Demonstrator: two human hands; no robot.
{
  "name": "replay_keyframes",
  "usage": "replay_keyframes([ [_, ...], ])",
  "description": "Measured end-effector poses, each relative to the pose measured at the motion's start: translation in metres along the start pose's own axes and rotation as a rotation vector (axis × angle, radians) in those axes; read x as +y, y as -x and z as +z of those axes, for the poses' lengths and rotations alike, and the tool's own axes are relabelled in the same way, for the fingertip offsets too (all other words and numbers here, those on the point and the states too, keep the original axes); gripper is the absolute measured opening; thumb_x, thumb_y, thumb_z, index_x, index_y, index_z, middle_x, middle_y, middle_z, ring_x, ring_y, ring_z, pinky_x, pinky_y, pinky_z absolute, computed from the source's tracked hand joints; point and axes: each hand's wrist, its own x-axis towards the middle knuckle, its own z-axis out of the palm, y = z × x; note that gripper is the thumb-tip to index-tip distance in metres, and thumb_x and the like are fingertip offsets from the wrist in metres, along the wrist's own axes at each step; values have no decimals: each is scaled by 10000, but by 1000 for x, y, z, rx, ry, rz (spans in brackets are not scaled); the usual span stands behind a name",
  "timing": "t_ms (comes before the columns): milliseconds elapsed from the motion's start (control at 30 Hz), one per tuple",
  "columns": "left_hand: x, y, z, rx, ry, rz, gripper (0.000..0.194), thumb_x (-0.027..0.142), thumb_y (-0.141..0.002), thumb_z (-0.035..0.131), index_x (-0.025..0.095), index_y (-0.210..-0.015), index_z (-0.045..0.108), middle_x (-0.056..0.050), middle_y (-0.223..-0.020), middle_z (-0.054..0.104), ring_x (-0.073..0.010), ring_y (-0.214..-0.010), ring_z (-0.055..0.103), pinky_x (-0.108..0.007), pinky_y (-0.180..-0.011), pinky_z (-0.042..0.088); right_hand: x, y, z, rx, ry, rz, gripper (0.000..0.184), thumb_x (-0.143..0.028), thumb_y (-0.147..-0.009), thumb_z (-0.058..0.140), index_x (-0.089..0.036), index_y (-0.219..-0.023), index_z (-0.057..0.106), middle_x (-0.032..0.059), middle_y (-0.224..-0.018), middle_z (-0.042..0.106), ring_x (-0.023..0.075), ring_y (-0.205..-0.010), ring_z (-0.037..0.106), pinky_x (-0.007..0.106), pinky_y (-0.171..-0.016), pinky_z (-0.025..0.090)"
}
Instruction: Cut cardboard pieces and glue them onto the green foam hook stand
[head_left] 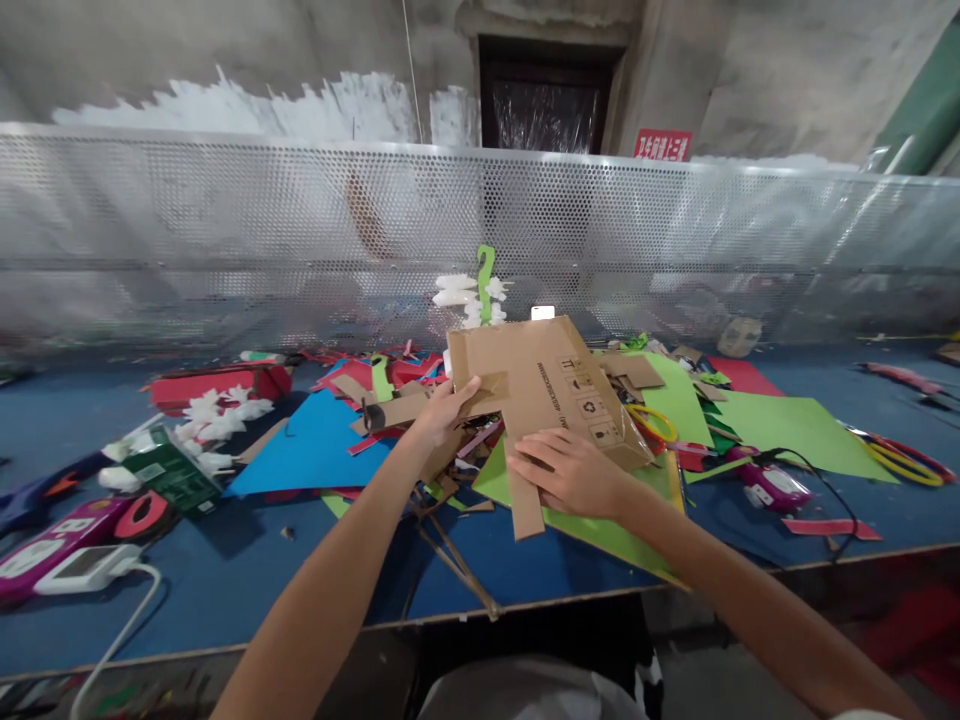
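A brown cardboard piece (pixel 540 370), printed with packing symbols and with a strip hanging down in front, is held tilted above the cluttered table. My left hand (pixel 444 410) grips its left edge, thumb on top and fingers underneath. Against the lower part lies my right hand (pixel 570 470), its fingers curled at the hanging strip; their tips are partly hidden. Beneath the cardboard are green paper (pixel 622 535) and many scraps. Yellow-handled scissors (pixel 651 423) lie just right of it.
On the blue table (pixel 277 590), blue paper (pixel 311 440), a green box (pixel 174 468) and a white power bank (pixel 86 570) with a cable lie to the left. Rightward are green sheets (pixel 810 430), a purple device (pixel 772 485) and red-yellow scissors (pixel 904 460). Behind stands a perforated metal screen (pixel 247 240).
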Motion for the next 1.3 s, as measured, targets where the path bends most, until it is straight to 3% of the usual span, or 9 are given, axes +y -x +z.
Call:
replay_keyframes([
  [167, -1, -5, -10, -5, -93, -14, 616, 542, -728, 913, 136, -1147, 716, -137, -1108, 814, -265, -925, 779, -363, -823, 631, 13, -10, -5, 394, -524, 359, 270, -380, -1061, 579, -236, -1239, 723, 95, -1106, 796, 255, -966, 758, 426, -874, 627],
  [300, 0, -10, -13, -2, -261, 103, 636, 587, -761, 859, 142, -1179, 679, -149, -1182, 792, -291, -1013, 770, -375, -860, 623, 30, -26, -8, 660, -1015, 698, 420, -522, -925, 762, -260, -1237, 660, 62, -1035, 779, 220, -794, 750, 350, -698, 643],
  [633, 28, 4, -20, 252, -1439, 302, 400, 450, -1023, 556, 130, -1246, 645, -213, -1039, 779, -406, -1085, 736, -453, -891, 539, 52, -44, 12, 736, -1450, 740, 407, -566, -808, 836, -226, -995, 714, 63, -1028, 793, 257, -960, 770, 376, -801, 669],
  [767, 37, 21, 2, 95, -1215, 539, 420, 473, -1053, 462, 159, -1226, 680, -142, -1019, 789, -302, -951, 758, -384, -842, 554, 51, -51, 14, 755, -1472, 730, 436, -493, -772, 885, -249, -1093, 717, 48, -1077, 796, 260, -1016, 769, 402, -860, 675],
  [867, 34, 30, 23, -207, -927, 548, 492, 542, -1035, 484, 174, -1299, 678, -111, -1095, 804, -265, -991, 768, -347, -841, 580, 47, -57, 13, 749, -1454, 696, 416, -449, -793, 877, -261, -1131, 725, 44, -1071, 797, 260, -1016, 772, 420, -914, 664],
  [933, 29, 33, 33, -283, -907, 490, 479, 557, -998, 561, 175, -1246, 708, -86, -982, 821, -264, -907, 787, -336, -795, 585, 46, -60, 14, 750, -1418, 708, 363, -448, -798, 869, -247, -1071, 737, 47, -1003, 797, 261, -968, 777, 424, -915, 662],
  [1067, 21, 35, 44, -223, -977, 389, 336, 483, -981, 607, 191, -1088, 736, -52, -796, 807, -268, -770, 796, -328, -733, 582, 46, -70, 20, 805, -1347, 807, 339, -460, -761, 875, -219, -948, 728, 64, -909, 790, 281, -905, 780, 458, -906, 664],
  [1200, 20, 32, 43, -82, -1186, 470, 237, 398, -986, 603, 198, -1008, 728, -78, -758, 787, -314, -854, 789, -365, -790, 565, 50, -79, 28, 879, -1382, 915, 380, -456, -652, 918, -223, -860, 703, 78, -901, 789, 298, -880, 779, 478, -893, 670],
  [1300, 27, 24, 31, -161, -1160, 491, 272, 440, -988, 586, 201, -965, 713, -93, -814, 782, -290, -817, 763, -353, -746, 558, 54, -80, 26, 815, -1428, 858, 397, -478, -654, 914, -228, -885, 709, 64, -932, 788, 273, -861, 775, 465, -895, 670],
])
